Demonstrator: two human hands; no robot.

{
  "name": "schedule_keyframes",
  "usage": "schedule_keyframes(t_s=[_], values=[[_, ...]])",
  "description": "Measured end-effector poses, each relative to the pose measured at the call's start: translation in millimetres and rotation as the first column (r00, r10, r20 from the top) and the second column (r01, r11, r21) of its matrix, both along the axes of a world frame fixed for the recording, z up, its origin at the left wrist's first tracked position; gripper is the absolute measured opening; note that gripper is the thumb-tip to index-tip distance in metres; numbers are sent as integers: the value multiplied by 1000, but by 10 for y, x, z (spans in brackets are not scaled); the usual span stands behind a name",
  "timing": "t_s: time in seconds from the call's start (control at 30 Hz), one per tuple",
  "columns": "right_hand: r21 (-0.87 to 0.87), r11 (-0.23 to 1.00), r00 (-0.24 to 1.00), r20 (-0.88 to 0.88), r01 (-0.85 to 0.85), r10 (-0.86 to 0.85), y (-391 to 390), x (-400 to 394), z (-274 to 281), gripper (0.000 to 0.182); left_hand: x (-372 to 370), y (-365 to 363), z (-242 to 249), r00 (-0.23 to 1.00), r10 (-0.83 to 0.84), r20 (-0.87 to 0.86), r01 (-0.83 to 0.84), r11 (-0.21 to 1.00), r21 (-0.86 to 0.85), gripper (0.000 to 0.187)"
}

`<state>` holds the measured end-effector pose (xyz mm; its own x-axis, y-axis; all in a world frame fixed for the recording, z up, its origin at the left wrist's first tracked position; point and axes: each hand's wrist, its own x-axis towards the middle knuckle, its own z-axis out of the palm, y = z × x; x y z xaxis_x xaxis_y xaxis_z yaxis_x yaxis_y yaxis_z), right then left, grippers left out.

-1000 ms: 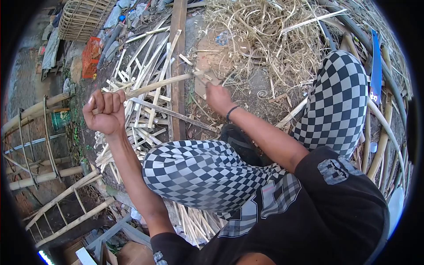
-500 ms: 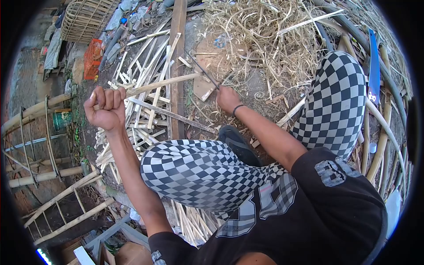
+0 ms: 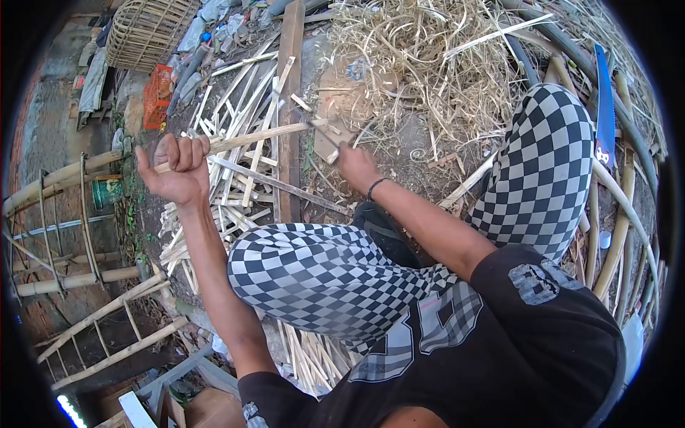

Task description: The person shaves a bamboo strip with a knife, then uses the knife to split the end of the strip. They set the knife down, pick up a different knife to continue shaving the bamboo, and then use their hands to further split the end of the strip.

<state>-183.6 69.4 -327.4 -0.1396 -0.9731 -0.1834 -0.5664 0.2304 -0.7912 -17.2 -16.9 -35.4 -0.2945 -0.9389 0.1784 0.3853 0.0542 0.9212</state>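
My left hand (image 3: 182, 170) is raised at the left, its fingers curled around the near end of a pale bamboo strip (image 3: 267, 134). The strip slants across to the right, over a long wooden plank (image 3: 290, 167). My right hand (image 3: 358, 168) is closed on a thin, dark-bladed knife (image 3: 331, 137), whose handle is hidden in the fist. Its blurred blade points up and left and crosses the strip close to the far end. Beneath them a small flat board (image 3: 325, 148) lies on the ground.
A heap of curly shavings (image 3: 428, 64) lies at the far side. Many cut strips (image 3: 246, 107) are scattered left of the plank, with more beneath my checked knee. A blue saw (image 3: 605, 107) and poles lie at the right. An orange crate (image 3: 156, 96) and woven basket (image 3: 148, 32) stand far left.
My right hand has moved left with the knife, so the blade now crosses the strip. My left hand has shifted slightly right, its thumb and little finger side looser.
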Motion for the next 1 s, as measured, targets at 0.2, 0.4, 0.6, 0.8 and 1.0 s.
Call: schedule_keyframes(t_s=[0.2,0.4,0.6,0.8,1.0], values=[[256,966,999,-38,46,-38,-9,-325,-158,22,9,-85,31,889,-457,21,457,889,-27,68],[-51,999,973,232,-4,16,-43,-62,1090,23,53,-170,73,857,-514,30,515,856,-44,47],[-326,943,958,248,-60,147,32,120,1322,22,16,-190,130,835,-545,72,549,833,-71,42],[-55,993,988,123,103,-95,-45,29,410,18,52,-251,114,887,-460,35,461,881,-102,38],[-265,961,967,216,-74,134,34,114,1523,19,118,-218,73,900,-436,7,434,894,-115,38]])
